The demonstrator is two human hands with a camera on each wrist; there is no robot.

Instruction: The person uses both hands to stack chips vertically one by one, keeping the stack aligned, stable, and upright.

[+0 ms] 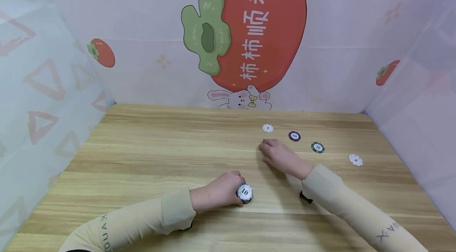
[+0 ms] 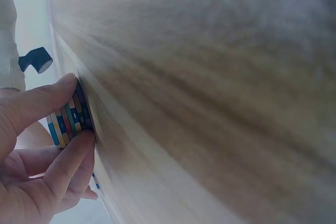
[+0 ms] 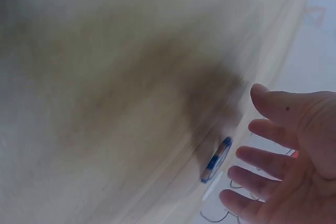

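My left hand (image 1: 222, 191) grips a short stack of poker chips (image 1: 244, 193) near the front of the wooden table (image 1: 153, 145); the top chip reads 10. In the left wrist view the thumb and fingers (image 2: 63, 156) pinch the striped edges of the stack (image 2: 68, 121). My right hand (image 1: 279, 157) hovers flat over the table's middle right with its fingers spread and holds nothing. In the right wrist view a blue-and-white edged chip (image 3: 216, 159) lies on the table just beside the spread fingers (image 3: 273, 135).
Loose chips lie beyond and to the right of my right hand: a white one (image 1: 268, 128), a dark one marked 500 (image 1: 294, 136), a green one marked 20 (image 1: 317, 147) and another white one (image 1: 355, 160). Printed walls enclose the table on three sides.
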